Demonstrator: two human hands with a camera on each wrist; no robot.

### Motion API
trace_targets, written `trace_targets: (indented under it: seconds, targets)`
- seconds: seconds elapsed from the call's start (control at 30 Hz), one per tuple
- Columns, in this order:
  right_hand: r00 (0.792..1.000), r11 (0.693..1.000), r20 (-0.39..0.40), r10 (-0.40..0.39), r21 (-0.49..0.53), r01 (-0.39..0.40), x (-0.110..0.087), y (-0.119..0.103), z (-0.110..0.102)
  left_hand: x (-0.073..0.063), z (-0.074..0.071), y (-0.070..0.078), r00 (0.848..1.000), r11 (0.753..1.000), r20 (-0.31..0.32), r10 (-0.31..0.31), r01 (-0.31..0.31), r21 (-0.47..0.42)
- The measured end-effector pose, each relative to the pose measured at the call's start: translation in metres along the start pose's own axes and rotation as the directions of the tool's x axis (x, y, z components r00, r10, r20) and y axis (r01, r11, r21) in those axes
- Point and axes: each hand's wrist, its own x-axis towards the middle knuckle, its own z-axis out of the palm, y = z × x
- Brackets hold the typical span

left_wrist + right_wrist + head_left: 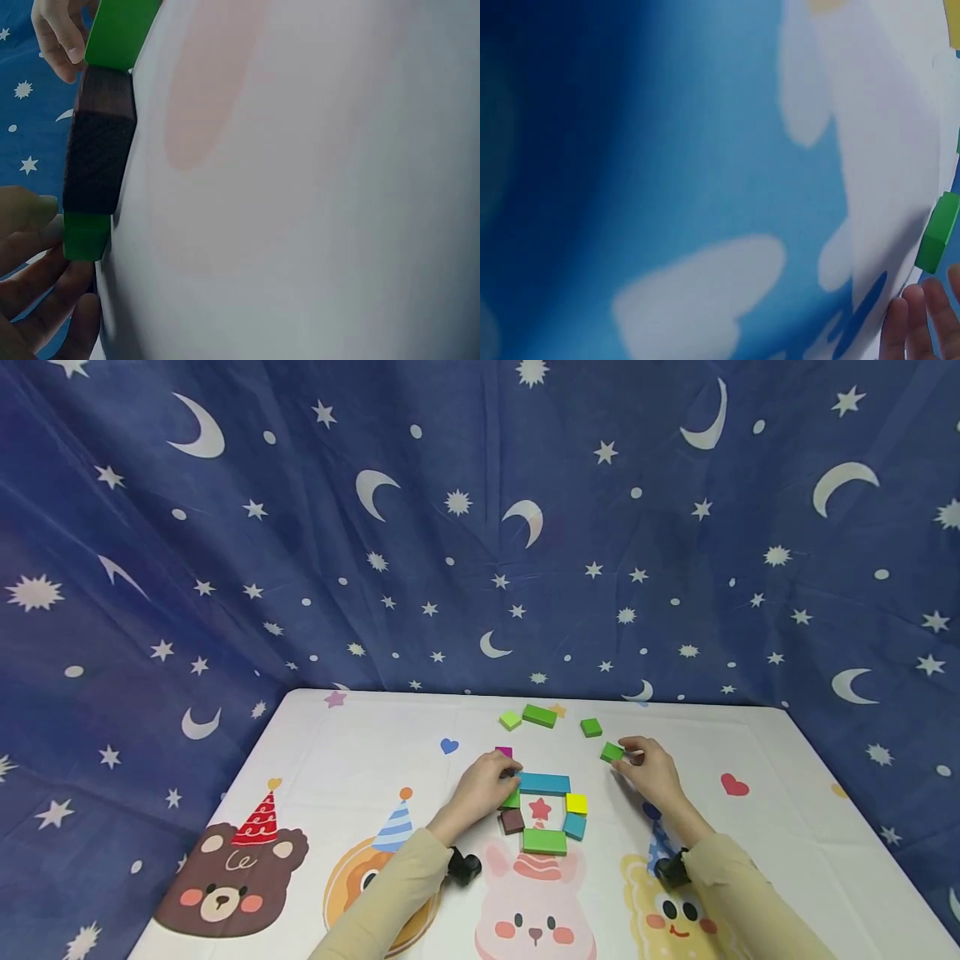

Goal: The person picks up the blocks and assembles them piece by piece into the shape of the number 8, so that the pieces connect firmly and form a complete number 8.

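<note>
Small coloured blocks form a ring on the table, seen in the head view. My left hand (486,789) is at its upper left corner, thumb and fingers curled at a green block (512,800). In the left wrist view those fingertips meet this green block (86,238), beside a dark brown block (101,146). The ring also has a long blue block (545,784), a yellow block (577,804), a smaller blue block (574,827) and a long green block (544,842). Right of the ring, my right hand (654,775) pinches a small green block (612,752) with thumb and index finger.
Behind the ring lie a light green block (511,720), a longer green block (539,716) and a small green block (591,727). A magenta block (504,751) sits just beyond my left fingers. The white tablecloth (795,860) has cartoon prints; a starry blue curtain (450,568) hangs behind.
</note>
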Motion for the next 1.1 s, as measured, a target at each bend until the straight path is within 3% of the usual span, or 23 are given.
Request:
trace_targets:
  seconds: [0.4, 0.77, 1.1]
  targets:
    - [0.996, 0.996, 0.019, 0.084, 0.004, -0.084, 0.0073, 0.0011, 0.0071, 0.0010, -0.0017, 0.0005, 1.000, 1.000, 0.017, -0.004, 0.004, 0.000]
    - [0.997, 0.994, -0.004, 0.079, -0.070, -0.079, 0.0070, -0.0036, 0.0064, 0.0031, -0.0042, 0.0033, 0.996, 0.998, 0.065, -0.059, 0.061, -0.026]
    - [0.997, 0.992, 0.006, 0.073, -0.103, -0.072, 0.0070, -0.0059, 0.0055, 0.0034, -0.0038, 0.0043, 0.996, 0.997, 0.065, -0.066, 0.068, -0.026]
